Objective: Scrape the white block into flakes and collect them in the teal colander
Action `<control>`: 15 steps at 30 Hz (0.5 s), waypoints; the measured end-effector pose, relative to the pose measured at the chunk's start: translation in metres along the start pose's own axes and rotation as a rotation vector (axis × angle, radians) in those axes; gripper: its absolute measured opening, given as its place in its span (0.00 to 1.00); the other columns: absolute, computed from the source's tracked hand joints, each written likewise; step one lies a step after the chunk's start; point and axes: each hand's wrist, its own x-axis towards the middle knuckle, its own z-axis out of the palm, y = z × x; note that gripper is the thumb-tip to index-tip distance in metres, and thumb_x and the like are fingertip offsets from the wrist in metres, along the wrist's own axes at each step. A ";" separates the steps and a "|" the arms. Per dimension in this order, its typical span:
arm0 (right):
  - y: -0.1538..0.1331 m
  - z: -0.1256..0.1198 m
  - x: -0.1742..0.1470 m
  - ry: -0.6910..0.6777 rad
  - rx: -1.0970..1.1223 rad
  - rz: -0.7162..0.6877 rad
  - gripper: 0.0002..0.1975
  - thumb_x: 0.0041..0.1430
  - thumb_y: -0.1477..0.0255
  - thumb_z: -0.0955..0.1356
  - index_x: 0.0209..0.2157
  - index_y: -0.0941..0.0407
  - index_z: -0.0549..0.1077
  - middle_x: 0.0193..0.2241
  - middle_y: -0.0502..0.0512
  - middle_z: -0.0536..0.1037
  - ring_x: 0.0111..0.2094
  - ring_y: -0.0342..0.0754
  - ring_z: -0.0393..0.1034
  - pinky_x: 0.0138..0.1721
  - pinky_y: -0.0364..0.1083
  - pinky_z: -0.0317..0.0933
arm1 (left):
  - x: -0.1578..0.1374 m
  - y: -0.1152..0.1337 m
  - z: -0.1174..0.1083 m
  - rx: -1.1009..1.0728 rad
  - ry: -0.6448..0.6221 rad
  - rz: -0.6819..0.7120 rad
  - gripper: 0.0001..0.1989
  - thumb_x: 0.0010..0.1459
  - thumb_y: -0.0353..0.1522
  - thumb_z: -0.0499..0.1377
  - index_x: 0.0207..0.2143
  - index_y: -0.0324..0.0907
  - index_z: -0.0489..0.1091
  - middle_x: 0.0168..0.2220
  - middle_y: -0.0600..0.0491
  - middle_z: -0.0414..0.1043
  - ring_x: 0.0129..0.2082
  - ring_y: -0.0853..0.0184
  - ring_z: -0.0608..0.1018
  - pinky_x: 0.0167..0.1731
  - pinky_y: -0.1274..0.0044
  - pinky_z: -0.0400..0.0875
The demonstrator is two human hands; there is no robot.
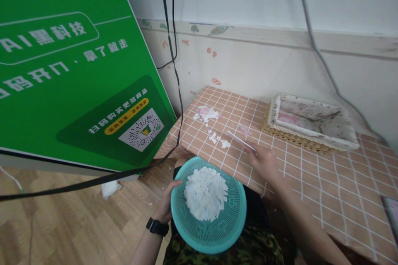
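Observation:
My left hand (168,202), with a black watch on its wrist, is closed on the rim of a round turquoise plastic basket (199,245). A heap of small white paper scraps (205,192) lies in the basket, which sits above my lap below the table edge. In my right hand (264,160) is a thin, flat white strip (240,140), held low over the table and pointing left; its exact kind cannot be made out. Just left of its tip lie a few loose scraps (225,144), and farther back is a larger scatter of scraps (205,113) with a pinkish patch.
A cloth-lined wicker basket (304,143) stands on the checked brown tablecloth (292,174) near the wall. To the left is a large green panel (93,49) with white lettering. A black cable (179,103) hangs down and crosses in front. A dark-edged flat object (390,211) lies at the right edge.

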 end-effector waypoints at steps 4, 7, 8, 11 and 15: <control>-0.004 -0.003 -0.012 -0.025 0.038 -0.003 0.14 0.60 0.65 0.62 0.42 0.52 0.75 0.38 0.54 0.79 0.33 0.50 0.75 0.33 0.47 0.67 | 0.002 -0.004 0.002 0.008 -0.012 0.016 0.10 0.50 0.35 0.61 0.27 0.35 0.75 0.23 0.51 0.76 0.22 0.67 0.74 0.27 0.77 0.68; -0.007 -0.008 -0.023 0.043 0.062 0.090 0.13 0.59 0.64 0.63 0.42 0.53 0.75 0.37 0.55 0.79 0.32 0.51 0.75 0.33 0.47 0.68 | 0.004 -0.007 0.002 0.025 -0.055 0.003 0.11 0.51 0.36 0.60 0.29 0.35 0.75 0.24 0.50 0.77 0.22 0.68 0.74 0.27 0.76 0.68; -0.008 -0.010 -0.026 0.037 0.081 0.096 0.13 0.59 0.65 0.63 0.42 0.53 0.75 0.37 0.55 0.79 0.33 0.51 0.75 0.33 0.47 0.68 | 0.005 -0.008 0.002 0.024 -0.060 0.006 0.11 0.51 0.36 0.60 0.29 0.35 0.74 0.24 0.51 0.77 0.22 0.68 0.74 0.27 0.76 0.68; -0.012 -0.017 -0.034 -0.068 0.152 -0.002 0.12 0.59 0.69 0.63 0.42 0.53 0.75 0.37 0.54 0.79 0.35 0.50 0.75 0.35 0.46 0.68 | 0.006 -0.008 0.004 0.019 -0.063 0.008 0.10 0.50 0.36 0.61 0.27 0.36 0.74 0.22 0.52 0.76 0.20 0.68 0.74 0.26 0.77 0.67; -0.013 -0.022 -0.040 -0.109 0.196 -0.113 0.12 0.59 0.72 0.64 0.43 0.52 0.75 0.39 0.53 0.78 0.37 0.49 0.75 0.37 0.46 0.68 | 0.007 -0.008 0.007 0.018 -0.080 -0.012 0.10 0.51 0.35 0.59 0.27 0.36 0.73 0.22 0.51 0.76 0.21 0.68 0.74 0.27 0.77 0.67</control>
